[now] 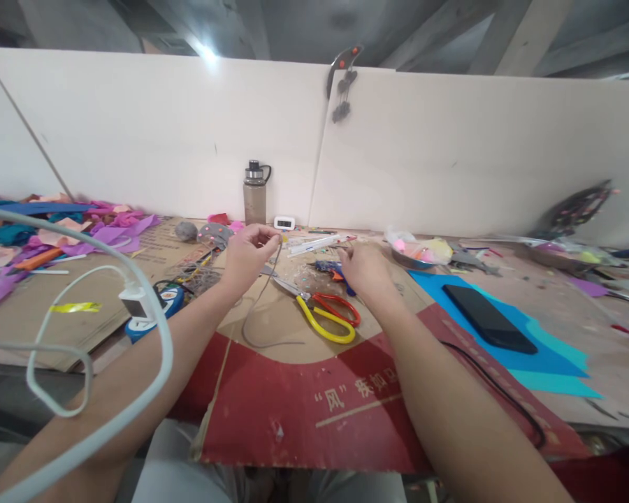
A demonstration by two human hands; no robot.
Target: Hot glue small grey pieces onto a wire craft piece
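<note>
My left hand point(251, 258) is closed in a pinch on a thin grey wire point(247, 321), above the middle of the cardboard. The wire hangs from the fingertips and curves down and right, its loose end resting on the board. My right hand point(367, 272) is closed at the handles of small blue-and-orange pliers point(328, 267), whose jaws point left; its palm side is partly hidden. Between my hands lie scissors point(325, 318) with one yellow and one red handle. Behind them is a clear, flat plastic strip or packet point(314, 244).
Coloured scraps point(84, 234) cover the left side, near a blue tape measure point(162, 307) and a white charger point(139, 304) whose cable loops up close to me. A bottle point(255, 195) stands behind. At right are a phone point(487, 318) on blue sheets and a bowl point(416, 251).
</note>
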